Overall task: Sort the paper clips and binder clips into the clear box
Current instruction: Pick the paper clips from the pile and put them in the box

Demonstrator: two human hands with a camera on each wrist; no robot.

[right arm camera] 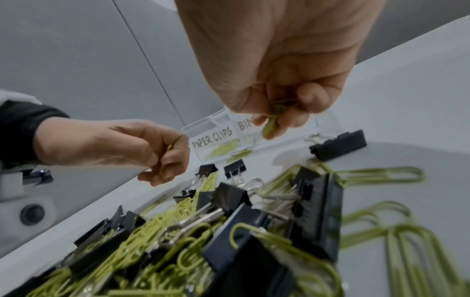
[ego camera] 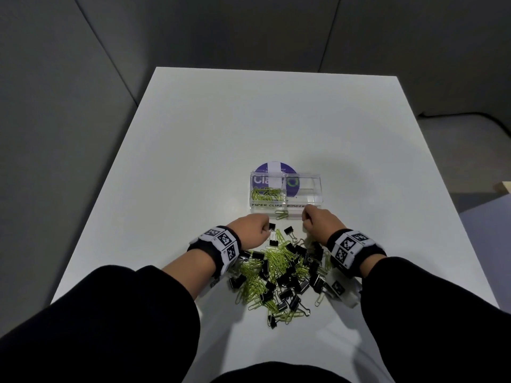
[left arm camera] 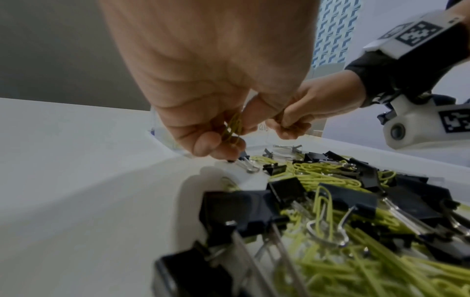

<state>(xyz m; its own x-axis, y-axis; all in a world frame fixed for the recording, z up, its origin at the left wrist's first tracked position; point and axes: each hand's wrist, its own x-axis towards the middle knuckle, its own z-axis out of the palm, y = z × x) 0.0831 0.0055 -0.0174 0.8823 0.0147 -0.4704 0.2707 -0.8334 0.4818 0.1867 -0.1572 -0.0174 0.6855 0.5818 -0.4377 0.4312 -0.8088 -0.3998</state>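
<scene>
the left hand (ego camera: 253, 226) pinches green paper clips (left arm camera: 232, 128). the right hand (ego camera: 318, 221) pinches green clips (right arm camera: 273, 118) too. the clear box (ego camera: 304, 207) sits just past both hands.

Head view: even, soft overhead light, moderately dim. The white desk (ego camera: 210, 139) reads bright, surrounding walls fall to grey. Faint, diffuse shadows lie near the clear box (ego camera: 286, 193) and under the forearms. Wide-angle bending curves the wall seams toward the frame edges. Mild compression softness throughout.

Left wrist view: nearest binder clips (left arm camera: 241, 213) blurred and oversized; the left hand (left arm camera: 208, 80) is soft-edged; strong fisheye stretch.

Right wrist view: foreground paper clips (right arm camera: 381, 231) smeared; the box label stays legible; the right hand (right arm camera: 284, 66) is slightly soft.
</scene>
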